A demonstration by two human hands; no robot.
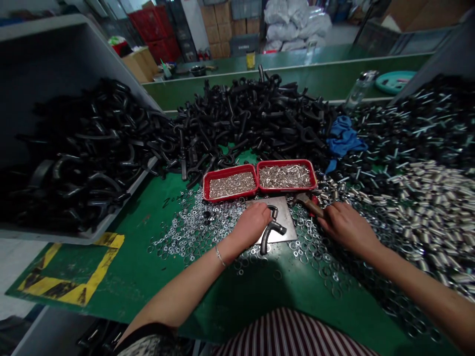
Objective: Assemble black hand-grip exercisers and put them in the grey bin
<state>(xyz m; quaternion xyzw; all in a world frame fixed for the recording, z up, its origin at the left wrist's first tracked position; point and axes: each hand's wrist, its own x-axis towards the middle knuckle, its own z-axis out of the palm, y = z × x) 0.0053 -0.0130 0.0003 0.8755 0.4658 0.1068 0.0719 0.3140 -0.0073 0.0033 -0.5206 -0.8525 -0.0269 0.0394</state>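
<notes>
My left hand (255, 221) is closed on a black curved part (273, 231) with a forked, hook-like shape, which lies on a flat metal plate (290, 228). Its fingertips are partly hidden. To the right of the plate, my right hand (347, 226) is wrapped round the brown handle of a hammer (312, 205), whose head points left near the plate's upper right corner. Beside the hammer is a small screwdriver (311, 215) with a red handle. Two red trays (203, 188) (314, 187) stand just behind the plate, filled with small metal pieces.
Loose rings and washers (200, 222) surround the plate. Behind the trays rises a heap of black parts (245, 113), with a blue cloth (343, 138) at its right. A tipped grey bin (107, 54) of black parts stands left. Metal sleeves (438, 212) pile up right.
</notes>
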